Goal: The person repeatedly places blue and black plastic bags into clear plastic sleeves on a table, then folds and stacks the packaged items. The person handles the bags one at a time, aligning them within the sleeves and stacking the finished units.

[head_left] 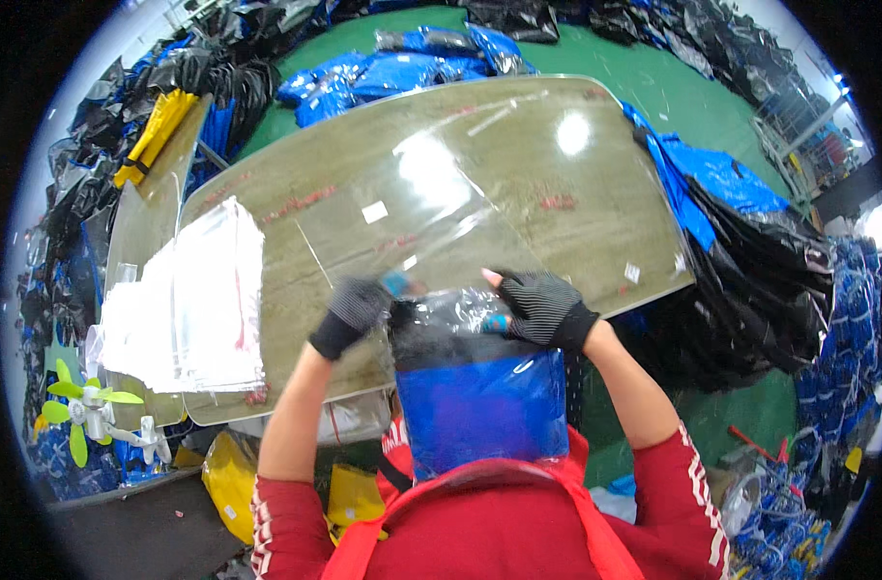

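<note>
A clear plastic bag [479,411] with a folded blue and black item inside hangs upright between my body and the near edge of the table. My left hand [359,311], in a dark striped glove with its fingertips smeared by motion, is closed at the bag's upper left corner. At the upper right side, my right hand [542,307] grips the same bag; its bare thumb tip and teal fingertips show. Just beyond both hands, a flat transparent plastic sheet or bag [349,232] lies on the table, with a small white label on it.
The brown table [296,174] has a stack of white plastic bags [214,309] on its left. Blue packages [363,82] lie beyond the far edge. Black and blue sheeting [740,261] drapes at the right. A green-bladed fan [88,396] stands at the near left.
</note>
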Demonstrator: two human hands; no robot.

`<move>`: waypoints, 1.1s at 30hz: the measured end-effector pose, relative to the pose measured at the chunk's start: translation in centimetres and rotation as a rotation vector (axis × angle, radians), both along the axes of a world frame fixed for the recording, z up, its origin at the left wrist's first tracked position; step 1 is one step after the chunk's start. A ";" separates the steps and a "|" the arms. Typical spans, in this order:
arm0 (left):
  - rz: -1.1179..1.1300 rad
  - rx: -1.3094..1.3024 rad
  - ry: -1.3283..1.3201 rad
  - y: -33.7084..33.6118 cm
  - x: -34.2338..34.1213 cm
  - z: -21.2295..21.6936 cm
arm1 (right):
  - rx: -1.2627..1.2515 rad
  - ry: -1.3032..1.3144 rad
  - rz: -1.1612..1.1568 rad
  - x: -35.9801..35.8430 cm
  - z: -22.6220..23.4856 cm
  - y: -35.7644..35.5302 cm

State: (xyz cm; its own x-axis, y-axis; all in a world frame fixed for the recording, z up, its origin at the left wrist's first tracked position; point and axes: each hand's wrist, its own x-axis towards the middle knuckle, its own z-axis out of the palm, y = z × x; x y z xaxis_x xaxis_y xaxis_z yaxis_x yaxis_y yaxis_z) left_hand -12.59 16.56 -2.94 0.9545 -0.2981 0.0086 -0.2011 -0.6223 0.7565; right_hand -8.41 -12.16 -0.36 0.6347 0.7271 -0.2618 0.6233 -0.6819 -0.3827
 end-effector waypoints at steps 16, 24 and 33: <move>0.645 1.175 -0.883 34.3 -0.4 -8.2 | 1.029 0.218 -0.326 26.9 1.1 -1.8; 0.612 1.666 -0.349 45.3 -12.9 -10.4 | -0.407 -0.606 -1.060 22.2 -1.4 -34.1; 0.094 1.698 -0.354 49.7 -11.8 -9.4 | -0.025 -1.223 -0.992 12.5 9.2 -29.3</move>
